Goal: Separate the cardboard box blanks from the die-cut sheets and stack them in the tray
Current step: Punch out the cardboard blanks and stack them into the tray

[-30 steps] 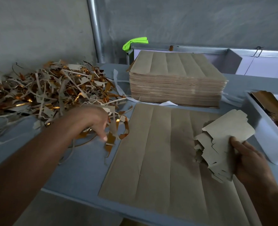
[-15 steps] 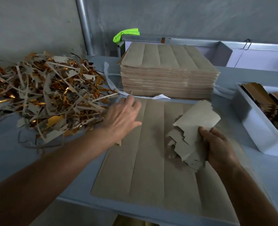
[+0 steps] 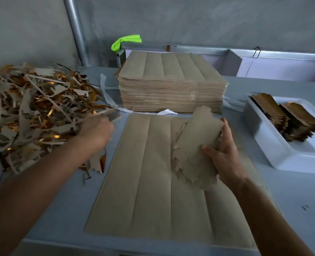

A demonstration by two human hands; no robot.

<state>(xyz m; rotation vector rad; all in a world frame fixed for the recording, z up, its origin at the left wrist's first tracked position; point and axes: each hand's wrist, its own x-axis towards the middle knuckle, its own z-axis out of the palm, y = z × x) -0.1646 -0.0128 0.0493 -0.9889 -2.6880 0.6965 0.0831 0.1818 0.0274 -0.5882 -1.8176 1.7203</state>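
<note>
A die-cut cardboard sheet [image 3: 149, 182] lies flat on the grey table in front of me, slit into long strips. My right hand [image 3: 225, 159] grips a bundle of grey box blanks [image 3: 195, 143] with ragged edges, tilted just above the sheet's right half. My left hand [image 3: 97, 132], blurred, is off the sheet's upper left corner at the edge of the scrap pile [image 3: 33, 108], fingers curled around a thin scrap strip [image 3: 110, 113]. A white tray [image 3: 282, 156] at the right holds stacked blanks [image 3: 298, 119], gold side up.
A thick stack of die-cut sheets [image 3: 171, 85] stands behind the flat sheet. The pile of grey and gold trimmings fills the table's left side. A metal pipe [image 3: 75, 30] and a green object [image 3: 125, 42] stand at the back wall. The table's front edge is close.
My left hand left the sheet's top edge and swung left to the scrap pile with a strip in it. My right hand raised the bundle of blanks slightly and tilted it.
</note>
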